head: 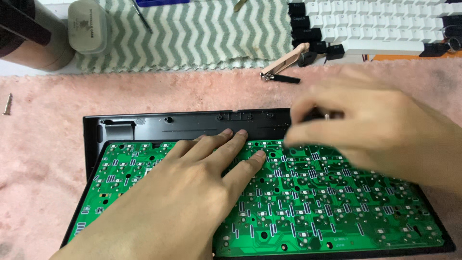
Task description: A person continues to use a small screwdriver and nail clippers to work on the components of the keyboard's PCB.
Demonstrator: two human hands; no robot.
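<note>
The left hand (192, 192) lies flat and open, palm down, on a green circuit board (308, 202), its fingers spread a little and pointing toward the far edge of the desk. The fingertips reach the board's far edge, where it meets the black case. The right hand (365, 130) is blurred; its fingers are pinched together around a small dark thing (315, 115) with a bit of metal at its end, too blurred to tell what it is. It hovers over the far right part of the board, just at the rim of the case.

The circuit board sits inside a black plastic keyboard case (183, 123), which lies slantwise on a pink fluffy mat (43, 159) covering the near part of the desk. The board is dotted with rows of small white-edged slots and solder points.

Beyond the case, near the middle of the mat's far edge, lies a keycap puller (284, 65) with a pale handle and a black tip. A single screw (7, 103) rests near the left edge of the mat. Farther back lies a grey and white zigzag cloth (192, 33). A white keyboard with black keys (375, 24) sits at the far right corner, and a tan cylinder (33, 38) with a small pale box (89, 26) beside it stands at the far left corner.
</note>
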